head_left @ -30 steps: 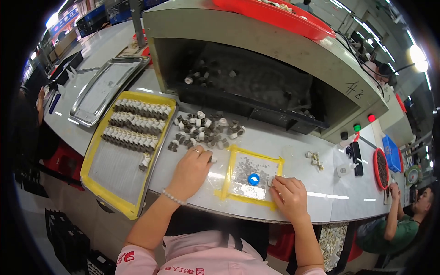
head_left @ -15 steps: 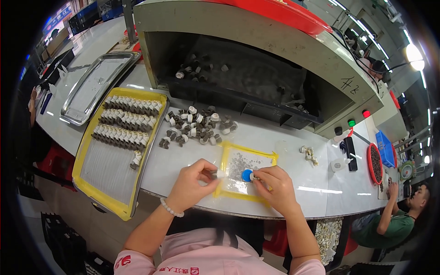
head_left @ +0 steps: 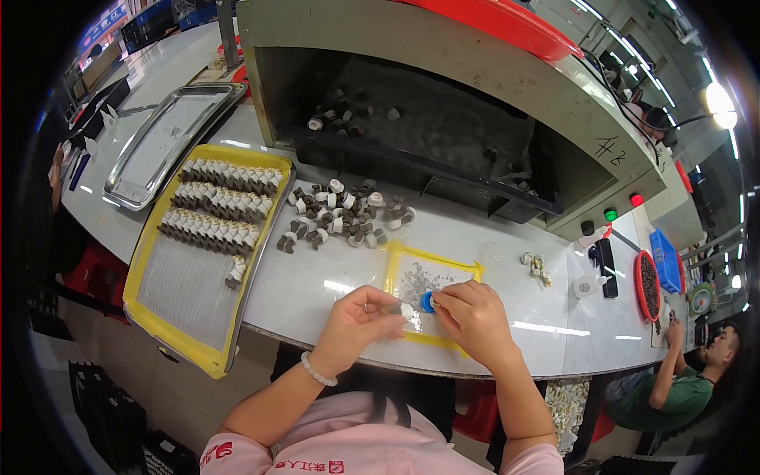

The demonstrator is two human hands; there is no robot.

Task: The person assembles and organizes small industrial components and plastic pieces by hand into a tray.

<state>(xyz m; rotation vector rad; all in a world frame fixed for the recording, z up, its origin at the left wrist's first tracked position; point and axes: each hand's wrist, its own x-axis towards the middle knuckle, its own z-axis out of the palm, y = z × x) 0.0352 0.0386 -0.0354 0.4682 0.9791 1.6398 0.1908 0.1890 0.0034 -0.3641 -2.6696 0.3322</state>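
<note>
Thumb and fingers of my left hand pinch a small white-and-grey piece over the near left part of a square mat edged with yellow tape. Close to its right, my right hand is closed in a pinch at a small round blue cap on the mat. A small pale piece shows at its fingertips, mostly hidden. Similar white-and-grey pieces lie in a loose heap beyond the mat. To the left, a yellow-rimmed tray holds rows of these pieces, plus a single one lower right.
Behind the heap stands a grey metal booth with more pieces inside. An empty metal tray lies far left. Rightward are several pale pieces, a white bottle, a red bowl and a blue basket. A co-worker sits at right.
My left hand has moved right with its piece, nearer to the blue cap. My right hand's fingertips have closed in at the cap, covering more of the pale piece.
</note>
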